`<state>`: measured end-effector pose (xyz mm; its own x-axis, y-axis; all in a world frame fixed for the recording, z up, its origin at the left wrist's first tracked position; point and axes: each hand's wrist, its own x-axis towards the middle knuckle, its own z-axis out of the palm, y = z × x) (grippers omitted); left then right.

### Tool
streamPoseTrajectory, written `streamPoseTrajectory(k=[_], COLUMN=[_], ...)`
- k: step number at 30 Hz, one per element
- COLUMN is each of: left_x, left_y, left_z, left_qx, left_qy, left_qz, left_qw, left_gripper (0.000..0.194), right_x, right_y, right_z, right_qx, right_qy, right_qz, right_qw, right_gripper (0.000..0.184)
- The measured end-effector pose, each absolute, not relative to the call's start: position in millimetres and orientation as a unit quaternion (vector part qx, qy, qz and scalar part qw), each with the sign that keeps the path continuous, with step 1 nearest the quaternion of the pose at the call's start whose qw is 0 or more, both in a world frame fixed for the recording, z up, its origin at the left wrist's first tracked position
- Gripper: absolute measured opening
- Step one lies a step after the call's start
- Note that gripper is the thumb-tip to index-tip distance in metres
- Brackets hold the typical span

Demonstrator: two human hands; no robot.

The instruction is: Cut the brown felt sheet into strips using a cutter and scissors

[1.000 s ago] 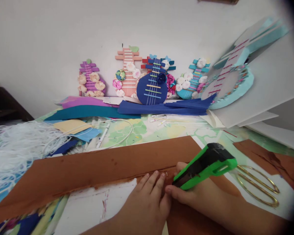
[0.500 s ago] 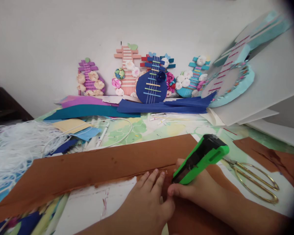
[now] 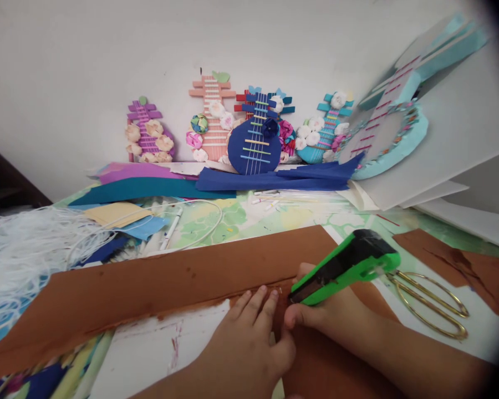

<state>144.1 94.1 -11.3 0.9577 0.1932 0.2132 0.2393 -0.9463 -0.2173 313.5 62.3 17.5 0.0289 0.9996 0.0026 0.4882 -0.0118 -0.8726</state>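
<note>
My right hand point(image 3: 336, 313) grips a green and black utility knife point(image 3: 345, 266), its front end down at the brown paper point(image 3: 183, 277) and its back end raised to the right. The blade tip is hidden near my thumb. My left hand point(image 3: 253, 332) lies flat with fingers stretched out, pressing on the brown paper just left of the knife. Beneath the left wrist is a white sheet point(image 3: 149, 349) with reddish-brown marks. More brown paper point(image 3: 328, 366) spreads below both hands. Gold-handled scissors point(image 3: 432, 305) lie to the right of the knife.
Tangled white cord point(image 3: 29, 244) heaps at the left. Several paper lute-like models, one dark blue point(image 3: 255, 144), lean on the wall behind blue paper strips point(image 3: 274, 181). A large pale-blue model point(image 3: 411, 138) leans at the right. A brown scrap point(image 3: 453, 260) lies beyond the scissors.
The utility knife has tilted lower, its back end swinging to the right. My left hand stays flat in nearly the same place. The whole view has shifted slightly.
</note>
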Motion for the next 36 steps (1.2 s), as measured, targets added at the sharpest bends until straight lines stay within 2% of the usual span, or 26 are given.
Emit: streamPoseTrajectory(k=[4, 17, 22, 28, 36], left_x=[143.3, 143.8, 143.2, 143.2, 145.0], left_y=[94.9, 93.9, 93.1, 92.9, 94.0], left_z=[-13.8, -12.5, -11.6, -10.2, -10.7], left_qx=[-0.981, -0.976, -0.978, -0.980, -0.978], left_qy=[-0.101, -0.104, -0.103, -0.111, -0.108], left_qz=[-0.099, -0.106, -0.106, -0.106, -0.118], left_qw=[0.133, 0.158, 0.148, 0.129, 0.130], left_gripper=[0.029, 0.025, 0.027, 0.025, 0.013], right_x=[318.5, 319.5, 318.4, 314.2, 310.8], right_y=[62.9, 61.3, 61.8, 60.6, 53.1], right_z=[17.2, 16.5, 15.8, 17.2, 16.1], right_qx=[-0.598, -0.590, -0.574, -0.586, -0.618], right_qy=[-0.593, -0.593, -0.603, -0.619, -0.635], right_qz=[0.355, 0.382, 0.406, 0.379, 0.345], right_qw=[0.405, 0.393, 0.377, 0.359, 0.308], right_gripper=[0.034, 0.038, 0.036, 0.034, 0.025])
